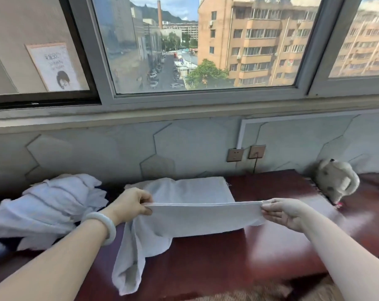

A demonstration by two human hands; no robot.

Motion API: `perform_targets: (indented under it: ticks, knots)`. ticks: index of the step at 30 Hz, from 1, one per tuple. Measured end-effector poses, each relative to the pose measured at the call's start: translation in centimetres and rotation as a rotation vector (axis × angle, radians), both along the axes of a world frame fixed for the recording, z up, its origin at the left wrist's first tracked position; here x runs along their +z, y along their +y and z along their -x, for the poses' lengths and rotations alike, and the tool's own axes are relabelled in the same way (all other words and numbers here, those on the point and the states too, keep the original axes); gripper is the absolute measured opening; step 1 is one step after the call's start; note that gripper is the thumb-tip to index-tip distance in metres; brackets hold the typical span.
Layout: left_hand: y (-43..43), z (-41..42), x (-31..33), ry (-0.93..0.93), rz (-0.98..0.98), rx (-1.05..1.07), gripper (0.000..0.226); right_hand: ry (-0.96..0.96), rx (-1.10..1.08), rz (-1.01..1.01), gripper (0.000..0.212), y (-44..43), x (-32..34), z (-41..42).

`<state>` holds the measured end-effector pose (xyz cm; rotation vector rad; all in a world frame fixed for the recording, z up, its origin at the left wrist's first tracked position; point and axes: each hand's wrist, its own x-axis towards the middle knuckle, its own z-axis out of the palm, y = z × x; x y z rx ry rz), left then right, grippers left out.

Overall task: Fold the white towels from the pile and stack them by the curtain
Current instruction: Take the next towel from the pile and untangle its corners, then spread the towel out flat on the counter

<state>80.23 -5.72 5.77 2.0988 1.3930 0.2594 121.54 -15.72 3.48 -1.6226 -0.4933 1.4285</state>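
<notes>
Above the dark red bench [271,227], held a white towel [201,218] stretched edge-on between both hands. Gripped its left end in the left hand [132,206], fingers curled round the doubled edge, pale bangle [104,224] on that wrist. Nipped the right end between thumb and fingertips of the right hand [286,211], remaining fingers loose underneath. Looked doubled along the top, yet with one long tail drooping from the left end down toward the near edge of the bench. Uneven, by the look of it.

For a clean fold here: would have wanted that hanging tail drawn up and the corners matched before laying anything down. Would have needed equal pull at both ends for a straight top edge, then a flat lowering and a smoothing stroke from the middle outward. Risked a lopsided fold otherwise, judging by the sag.

Just behind the held towel, spotted a folded white towel [197,190] flat on the bench by the wall, likely the start of the stack. Off to the left, close beside the left forearm, noted the rumpled pile of white towels [54,203], plenty left in it. Well to the right, picked out a pale stuffed toy [336,181], and on the wall two sockets [235,154]. Could not make out any curtain from this angle.
</notes>
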Motion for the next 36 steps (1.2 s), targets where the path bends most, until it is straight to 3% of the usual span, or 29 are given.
perform_targets:
  ticks: [4,7,10,14,18,21,23,26,29,32,34,36]
  knots:
    - [-1.8,-0.1,-3.8,-0.026,0.085,0.028,0.021,0.047,-0.078,0.054,0.021,-2.3,-4.0,-0.1]
    - [-3.2,0.1,-7.6,-0.095,0.176,0.131,0.017,0.07,-0.113,0.129,0.012,-3.4,-7.3,0.1]
    - [-3.7,-0.1,-11.5,-0.242,0.249,0.32,0.01,-0.001,-0.178,0.176,0.009,-3.2,-10.7,0.5]
    - [-3.6,-1.2,-15.1,-0.309,0.261,0.504,0.017,-0.186,-0.206,0.151,0.015,-1.9,-14.0,1.4]
    - [-3.2,-1.8,-18.1,-0.107,0.265,0.579,0.014,-0.449,-0.125,0.141,0.013,0.0,-17.2,1.3]
    - [-3.5,-2.1,-19.8,0.034,0.227,0.575,0.014,-0.703,-0.031,0.147,0.028,1.1,-18.7,1.6]
    - [-3.5,-2.3,-20.4,0.08,0.216,0.575,0.014,-0.773,0.019,0.17,0.034,1.3,-19.5,1.7]
    - [-3.1,-2.6,-20.4,0.167,0.206,0.518,0.014,-0.905,0.04,0.192,0.026,1.5,-19.6,2.3]
    - [-2.7,-2.8,-19.8,0.222,0.004,0.471,0.01,-1.315,0.145,-0.084,0.042,2.6,-19.7,4.2]
    - [-2.4,-2.7,-20.5,0.382,-0.103,0.346,0.053,-1.344,0.489,-0.319,0.06,4.0,-20.4,7.7]
    - [-2.5,-2.3,-21.4,0.479,-0.025,0.229,0.06,-1.348,0.733,-0.278,0.065,4.3,-22.7,9.2]
    - [-2.8,-1.7,-22.4,0.51,0.007,0.183,0.077,-1.42,0.775,-0.265,0.066,3.9,-24.6,9.5]
